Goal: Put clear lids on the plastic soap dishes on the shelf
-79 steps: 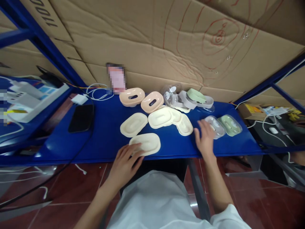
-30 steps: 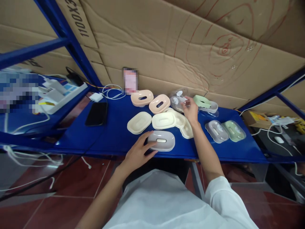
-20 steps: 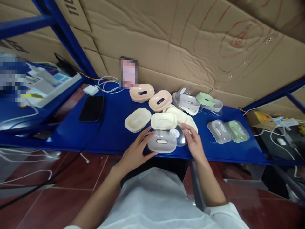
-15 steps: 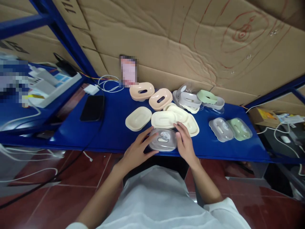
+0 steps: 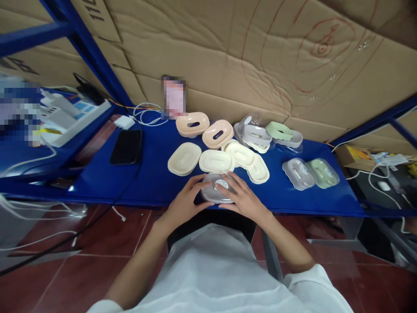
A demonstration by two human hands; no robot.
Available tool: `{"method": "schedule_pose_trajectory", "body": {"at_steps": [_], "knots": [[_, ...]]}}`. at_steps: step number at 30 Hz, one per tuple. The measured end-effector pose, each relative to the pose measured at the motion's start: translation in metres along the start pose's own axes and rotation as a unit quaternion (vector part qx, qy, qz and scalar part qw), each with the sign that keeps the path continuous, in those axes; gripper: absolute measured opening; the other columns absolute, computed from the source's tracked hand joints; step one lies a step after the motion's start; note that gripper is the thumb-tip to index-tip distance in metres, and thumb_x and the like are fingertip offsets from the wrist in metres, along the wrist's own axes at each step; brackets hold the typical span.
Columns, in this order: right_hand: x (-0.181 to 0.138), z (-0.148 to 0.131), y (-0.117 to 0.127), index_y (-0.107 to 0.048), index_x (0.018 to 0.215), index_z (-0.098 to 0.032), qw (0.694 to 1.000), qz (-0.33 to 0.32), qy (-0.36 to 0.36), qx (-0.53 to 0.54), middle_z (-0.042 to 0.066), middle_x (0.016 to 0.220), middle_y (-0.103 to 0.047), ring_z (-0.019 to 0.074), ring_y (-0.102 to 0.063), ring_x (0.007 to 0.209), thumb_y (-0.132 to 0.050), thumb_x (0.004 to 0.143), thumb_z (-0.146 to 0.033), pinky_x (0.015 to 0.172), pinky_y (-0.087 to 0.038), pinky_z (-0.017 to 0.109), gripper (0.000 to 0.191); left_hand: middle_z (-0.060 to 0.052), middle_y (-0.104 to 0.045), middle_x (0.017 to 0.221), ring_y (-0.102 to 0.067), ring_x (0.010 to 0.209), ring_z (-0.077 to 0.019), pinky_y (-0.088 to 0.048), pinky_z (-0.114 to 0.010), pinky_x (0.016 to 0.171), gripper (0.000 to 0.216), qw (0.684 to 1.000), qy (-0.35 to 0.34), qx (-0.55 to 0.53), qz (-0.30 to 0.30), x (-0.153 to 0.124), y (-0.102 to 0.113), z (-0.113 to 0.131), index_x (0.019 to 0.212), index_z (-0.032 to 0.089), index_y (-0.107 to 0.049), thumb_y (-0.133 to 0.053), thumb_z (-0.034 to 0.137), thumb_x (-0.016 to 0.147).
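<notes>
A grey soap box with a clear lid (image 5: 216, 189) lies at the front edge of the blue shelf (image 5: 153, 174). My left hand (image 5: 185, 203) grips its left end with curled fingers. My right hand (image 5: 243, 200) lies over its right side, fingers pressed down on the lid. Just behind it lie several cream trays (image 5: 216, 161). Further back stand two peach soap dishes (image 5: 205, 129) and a pile of grey, clear and green parts (image 5: 269, 134).
Two closed boxes, grey (image 5: 299, 173) and green (image 5: 323, 172), lie at the right. A black phone (image 5: 126, 146), a white charger (image 5: 124, 122) and coiled cables (image 5: 148, 115) sit at the left. Cardboard (image 5: 228, 56) backs the shelf. Blue frame posts (image 5: 87, 48) rise at the left.
My right hand fetched a clear lid from the back pile, set it on the grey box my left hand holds, and now presses on top of it.
</notes>
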State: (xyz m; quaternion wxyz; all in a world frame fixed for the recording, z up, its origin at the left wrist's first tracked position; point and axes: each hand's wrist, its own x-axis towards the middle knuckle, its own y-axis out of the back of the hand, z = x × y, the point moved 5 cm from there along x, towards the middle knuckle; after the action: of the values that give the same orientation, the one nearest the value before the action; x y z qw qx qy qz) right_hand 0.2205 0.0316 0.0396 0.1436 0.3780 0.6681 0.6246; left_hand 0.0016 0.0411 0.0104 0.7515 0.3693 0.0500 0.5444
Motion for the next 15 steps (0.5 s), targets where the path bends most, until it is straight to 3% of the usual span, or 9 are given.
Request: {"method": "schedule_pose_trajectory", "body": {"at_steps": [6,10,13,15], "knots": [[-0.011,-0.014,-0.002,-0.054,0.159,-0.027,0.998,0.045,0.008,-0.038,0.017,0.166,-0.049,0.0405,-0.037,0.159,-0.069,0.102,-0.05,0.122,-0.048,0.059,0.063,-0.009,-0.054,0.154,-0.059,0.143,-0.0299,-0.053,-0.051,0.119,0.056,0.999,0.014,-0.01,-0.035,0.0,-0.001,-0.002,0.143,0.031,-0.058,-0.08,0.043,0.093],[-0.035,-0.007,0.01,-0.052,0.16,-0.031,0.993,0.108,0.019,-0.034,0.014,0.162,-0.054,0.0377,-0.041,0.157,-0.072,0.1,-0.05,0.121,-0.05,0.057,0.066,-0.008,-0.05,0.163,-0.054,0.149,-0.0317,-0.049,-0.053,0.123,0.075,0.998,0.018,-0.02,-0.054,-0.002,-0.001,-0.002,0.156,0.035,-0.047,-0.081,0.051,0.091],[-0.073,0.027,0.033,-0.045,0.164,-0.035,0.966,0.235,-0.091,-0.062,0.013,0.161,-0.054,0.0379,-0.049,0.151,-0.075,0.099,-0.048,0.121,-0.048,0.062,0.073,-0.009,-0.046,0.167,-0.055,0.148,-0.031,-0.05,-0.051,0.122,0.081,0.999,0.019,-0.03,-0.039,-0.002,0.002,-0.001,0.163,0.037,-0.038,-0.079,0.051,0.093],[-0.106,0.058,0.048,-0.044,0.165,-0.034,0.919,0.309,-0.211,-0.127,0.014,0.162,-0.053,0.0388,-0.051,0.149,-0.072,0.1,-0.049,0.121,-0.046,0.065,0.072,-0.008,-0.049,0.165,-0.059,0.145,-0.0294,-0.053,-0.049,0.12,0.076,0.999,0.014,-0.022,-0.028,-0.002,0.003,0.001,0.163,0.037,-0.038,-0.074,0.048,0.097]]}}
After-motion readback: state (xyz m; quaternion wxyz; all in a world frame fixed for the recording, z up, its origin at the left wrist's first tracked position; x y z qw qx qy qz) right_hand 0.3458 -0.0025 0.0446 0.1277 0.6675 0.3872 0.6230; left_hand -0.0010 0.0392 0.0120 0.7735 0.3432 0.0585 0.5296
